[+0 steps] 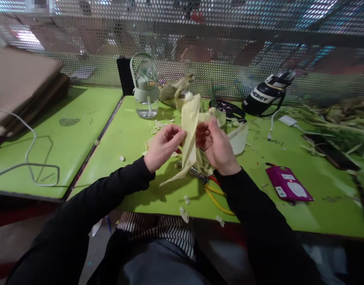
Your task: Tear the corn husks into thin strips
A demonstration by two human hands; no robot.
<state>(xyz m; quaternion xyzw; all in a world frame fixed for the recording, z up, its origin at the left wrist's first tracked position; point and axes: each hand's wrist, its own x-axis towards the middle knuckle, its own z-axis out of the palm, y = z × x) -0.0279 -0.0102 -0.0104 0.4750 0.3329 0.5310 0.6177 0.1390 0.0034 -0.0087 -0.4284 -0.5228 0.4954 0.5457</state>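
A long pale-yellow corn husk (190,130) stands upright between my hands, its narrow tail trailing down to the left. My left hand (165,144) pinches its left edge between thumb and fingers. On the other side, my right hand (219,148) is closed, its curled fingers at the husk's right edge and partly hidden. Below the hands lies a metal tool with looped yellow and red handles (219,200), looking like scissors, its front part covered by husk. More pale husk pieces (239,138) lie beside and behind my right hand, and small cut scraps (158,126) are scattered around.
A clear water bottle (146,95) stands behind the hands, and a black bottle (266,95) leans against the perforated metal screen (95,51). Rightward are a purple power strip (288,184), a phone (330,152) and heaped leaves (345,130). Cardboard (21,83) and a cable (35,138) lie left.
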